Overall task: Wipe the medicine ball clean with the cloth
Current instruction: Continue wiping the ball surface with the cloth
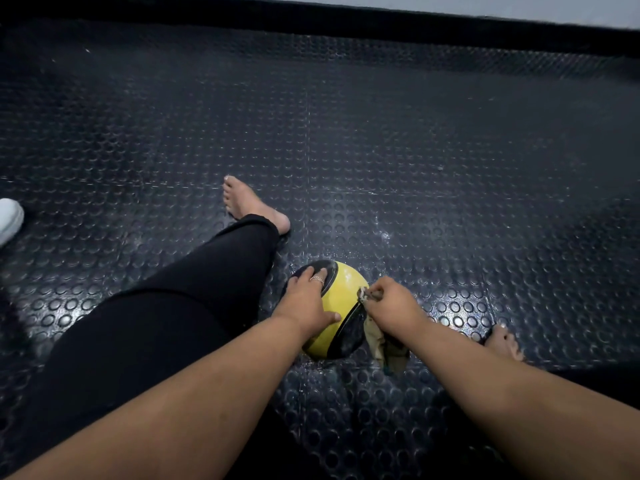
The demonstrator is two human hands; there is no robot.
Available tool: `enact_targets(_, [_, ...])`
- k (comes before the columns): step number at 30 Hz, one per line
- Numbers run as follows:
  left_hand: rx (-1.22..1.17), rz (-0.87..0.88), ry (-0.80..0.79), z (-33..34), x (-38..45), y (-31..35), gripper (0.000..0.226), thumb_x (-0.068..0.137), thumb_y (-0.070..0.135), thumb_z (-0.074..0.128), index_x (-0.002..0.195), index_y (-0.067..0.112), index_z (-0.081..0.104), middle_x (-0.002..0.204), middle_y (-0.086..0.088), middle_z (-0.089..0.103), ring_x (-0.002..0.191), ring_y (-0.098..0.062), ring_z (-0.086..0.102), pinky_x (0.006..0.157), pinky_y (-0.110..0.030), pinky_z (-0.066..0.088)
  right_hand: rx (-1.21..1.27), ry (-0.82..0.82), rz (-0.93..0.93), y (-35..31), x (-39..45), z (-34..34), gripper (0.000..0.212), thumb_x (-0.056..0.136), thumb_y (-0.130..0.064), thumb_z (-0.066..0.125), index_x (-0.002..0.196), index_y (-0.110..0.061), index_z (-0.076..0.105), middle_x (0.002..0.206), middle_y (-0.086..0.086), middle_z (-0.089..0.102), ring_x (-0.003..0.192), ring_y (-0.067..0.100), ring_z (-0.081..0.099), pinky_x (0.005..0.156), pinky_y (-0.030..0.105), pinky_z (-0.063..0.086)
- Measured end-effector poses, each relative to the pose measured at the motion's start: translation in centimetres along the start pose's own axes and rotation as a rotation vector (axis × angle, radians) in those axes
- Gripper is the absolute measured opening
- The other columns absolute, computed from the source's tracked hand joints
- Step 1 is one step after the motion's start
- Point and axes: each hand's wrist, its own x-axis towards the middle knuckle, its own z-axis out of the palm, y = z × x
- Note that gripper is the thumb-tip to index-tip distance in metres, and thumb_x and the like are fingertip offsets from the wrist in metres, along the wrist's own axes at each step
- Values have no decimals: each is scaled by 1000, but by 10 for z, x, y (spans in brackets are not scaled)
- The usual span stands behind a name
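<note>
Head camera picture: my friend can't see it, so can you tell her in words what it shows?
A person sitting on a black studded floor mat steadies a yellow and black medicine ball with the left hand spread on top, while the right hand grips a grubby cloth against the ball's side. One leg in black trousers stretches out, barefoot, and a white shoe shows at the left edge.

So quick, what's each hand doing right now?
Left hand: open, fingers spread flat, resting on the medicine ball.
Right hand: closed around the cloth, holding it against the ball's side.
</note>
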Motion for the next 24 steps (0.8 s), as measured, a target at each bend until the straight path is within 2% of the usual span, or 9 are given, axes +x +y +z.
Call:
enact_targets(2, [-14,-21,11,-1,-2,-2,98,80,41,78,155,19,19,163,-1,10,146,-32,17,119,-42,21,17,56,-67,-1,-1,-1,13,87,-20,61,99,-17,57,96,2,64,82,15,56,69,22,40])
enact_targets(5, [-45,-53,27,-1,-4,0,97,74,37,83,150,18,26,161,-2,15,144,-34,22,117,-46,27,-25,88,-216,-8,-6,3,19,87,-22,63,106,-19,61,100,0,60,93,15,57,79,25,45])
enact_targets(7, [-52,-57,18,0,-4,1,100,73,34,85,151,17,24,161,-2,15,144,-34,22,116,-47,28,-107,53,-334,-12,-10,12,23,89,-22,60,112,-21,62,106,1,57,98,17,55,85,27,45])
enact_targets(9, [-14,-66,-13,-1,-4,0,108,73,33,85,154,17,15,160,-2,15,143,-35,22,116,-46,28,-176,46,-387,-14,-12,21,26,91,-21,55,116,-22,63,107,3,56,100,22,54,85,31,46])
enact_targets(12, [107,-78,-59,-5,-3,4,113,75,38,83,156,17,7,155,-3,16,139,-35,27,114,-45,33,-201,77,-362,-13,-4,22,26,92,-15,50,113,-18,64,106,7,57,99,26,54,83,31,46])
enact_targets(15, [160,-67,-77,-7,-4,8,110,74,40,83,155,17,12,149,-4,20,135,-36,30,110,-45,37,-122,102,-133,-15,18,13,27,90,-8,48,110,-14,66,106,10,63,92,25,58,74,24,42])
enact_targets(17, [174,-58,-82,-5,-5,9,107,73,39,84,153,17,17,148,-4,22,134,-36,31,109,-45,39,-111,102,-66,-13,23,10,28,89,-7,49,109,-14,67,106,11,67,89,24,60,71,22,42])
enact_targets(21, [120,-84,-83,-15,-1,6,98,71,37,86,147,17,27,145,-3,25,133,-36,32,107,-44,40,-115,63,-284,-18,-1,24,26,91,-13,52,111,-17,66,108,5,59,100,22,57,87,26,45])
enact_targets(24, [103,-79,-94,-23,2,3,98,71,37,86,147,17,28,147,-3,25,136,-35,32,108,-43,37,-153,70,-374,-21,-3,25,26,91,-15,53,113,-18,66,107,4,56,100,23,56,88,31,46])
